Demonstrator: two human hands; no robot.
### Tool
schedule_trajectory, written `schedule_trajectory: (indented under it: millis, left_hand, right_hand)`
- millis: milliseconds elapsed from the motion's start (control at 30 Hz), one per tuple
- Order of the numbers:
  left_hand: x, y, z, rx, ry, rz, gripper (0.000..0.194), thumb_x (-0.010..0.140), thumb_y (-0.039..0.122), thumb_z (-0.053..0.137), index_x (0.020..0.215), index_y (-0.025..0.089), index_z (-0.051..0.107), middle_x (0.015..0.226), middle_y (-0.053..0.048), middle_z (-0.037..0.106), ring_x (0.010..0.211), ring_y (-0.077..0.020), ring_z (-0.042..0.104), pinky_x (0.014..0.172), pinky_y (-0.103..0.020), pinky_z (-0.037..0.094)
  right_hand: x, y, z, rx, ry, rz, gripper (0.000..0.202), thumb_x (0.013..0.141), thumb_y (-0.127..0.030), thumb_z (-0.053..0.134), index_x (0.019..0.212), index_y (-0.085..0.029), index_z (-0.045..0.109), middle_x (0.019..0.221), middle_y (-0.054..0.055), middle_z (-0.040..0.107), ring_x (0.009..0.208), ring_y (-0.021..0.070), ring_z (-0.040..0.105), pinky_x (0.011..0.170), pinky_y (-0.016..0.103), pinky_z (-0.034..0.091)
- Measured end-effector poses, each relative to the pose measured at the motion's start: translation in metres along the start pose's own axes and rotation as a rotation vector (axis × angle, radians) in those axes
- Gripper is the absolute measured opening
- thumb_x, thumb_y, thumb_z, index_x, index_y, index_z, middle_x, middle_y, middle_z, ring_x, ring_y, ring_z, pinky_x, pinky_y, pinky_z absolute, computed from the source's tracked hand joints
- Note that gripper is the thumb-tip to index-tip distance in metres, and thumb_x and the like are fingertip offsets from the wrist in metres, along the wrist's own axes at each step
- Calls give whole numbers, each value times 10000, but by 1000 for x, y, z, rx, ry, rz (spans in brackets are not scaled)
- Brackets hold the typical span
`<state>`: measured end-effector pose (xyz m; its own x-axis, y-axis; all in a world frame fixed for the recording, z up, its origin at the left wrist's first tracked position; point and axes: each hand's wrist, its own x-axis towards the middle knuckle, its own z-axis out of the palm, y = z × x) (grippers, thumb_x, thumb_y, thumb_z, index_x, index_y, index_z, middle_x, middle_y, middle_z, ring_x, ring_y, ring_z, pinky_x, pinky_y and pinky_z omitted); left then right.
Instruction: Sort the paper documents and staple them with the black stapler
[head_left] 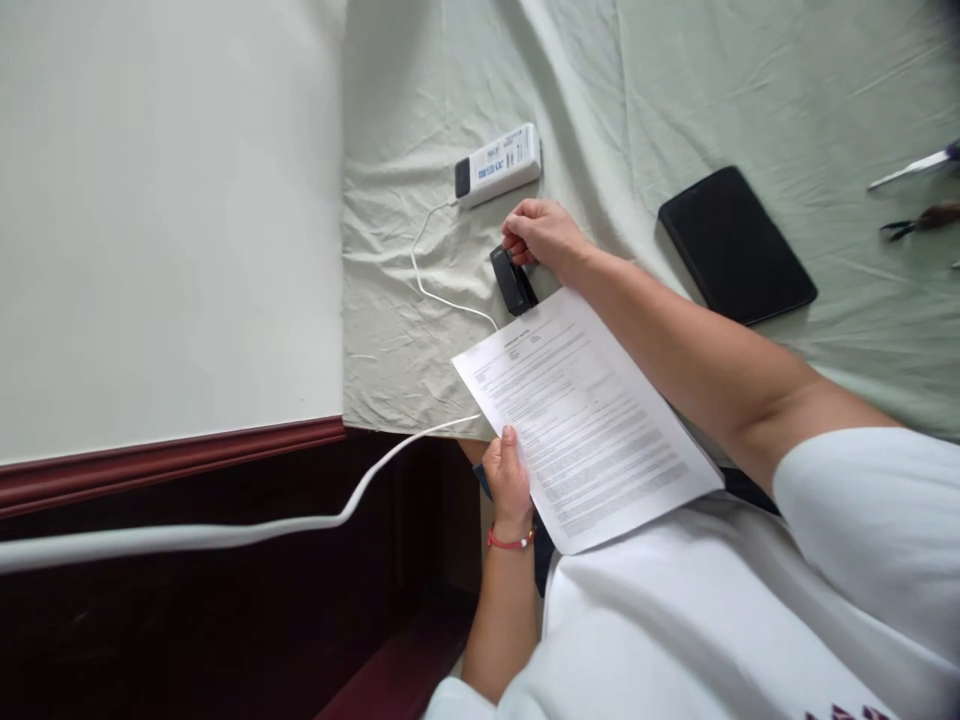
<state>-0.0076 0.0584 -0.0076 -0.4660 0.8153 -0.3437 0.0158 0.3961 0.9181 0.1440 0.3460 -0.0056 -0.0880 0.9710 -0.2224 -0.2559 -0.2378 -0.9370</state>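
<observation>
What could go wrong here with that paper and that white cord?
The left hand grips the paper by one edge, so it might slip or crease. The right hand has its fingers curled at the black device, perhaps a stapler, so they could get pinched. The white cable disappears behind the paper, so it might snag and tug the power bank.

Soft light makes the white surface (165,220) at the upper left and the shirt (675,620) at the bottom look bright, but the space (187,630) at the lower left is very dark. The cloth (427,90) has soft gray shadows in its folds near the top middle. Small words on the paper (600,420) are too fuzzy to read, the blade (911,169) at the right looks blurry, and the upper right corner goes dark.
</observation>
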Motion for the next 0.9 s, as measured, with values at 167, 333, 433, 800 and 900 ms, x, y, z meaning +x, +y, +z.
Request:
schedule_trajectory:
  millis: [167,333,433,800,900]
  left_hand:
    - [13,-3,0,-77,-3,-31,519,756,637,837,870,140,746,868,-73,778,841,-201,735,782,-299,569]
    - [14,-6,0,-87,-28,-14,515,768,642,825,872,142,759,910,-86,787,891,-213,744,792,-297,572]
    - [13,-8,1,-91,-40,19,525,783,645,818,925,141,779,953,-98,800,893,-218,753,804,-308,584]
    - [-3,-6,-5,-99,121,53,555,693,646,893,850,127,774,840,-71,799,728,-179,745,713,-283,597]
    - [-6,-4,-17,-126,176,45,530,724,605,892,924,127,779,915,-82,809,793,-190,764,777,-302,611]
  right_hand:
    - [-1,7,1,-100,40,-95,285,999,-171,503,723,-236,537,776,12,677,726,155,662,741,306,595]
    - [-5,12,0,-238,36,-178,238,980,-188,523,747,-237,533,844,15,706,919,180,691,865,314,583]
    - [-4,15,0,-235,27,-191,229,985,-202,517,760,-235,533,856,21,707,911,180,687,854,314,581]
    - [2,19,0,-213,38,-239,263,977,-244,567,717,-234,531,733,0,665,705,148,632,679,258,531]
    - [5,19,0,-198,39,-190,269,981,-288,579,720,-244,528,722,-4,673,711,151,627,681,265,533]
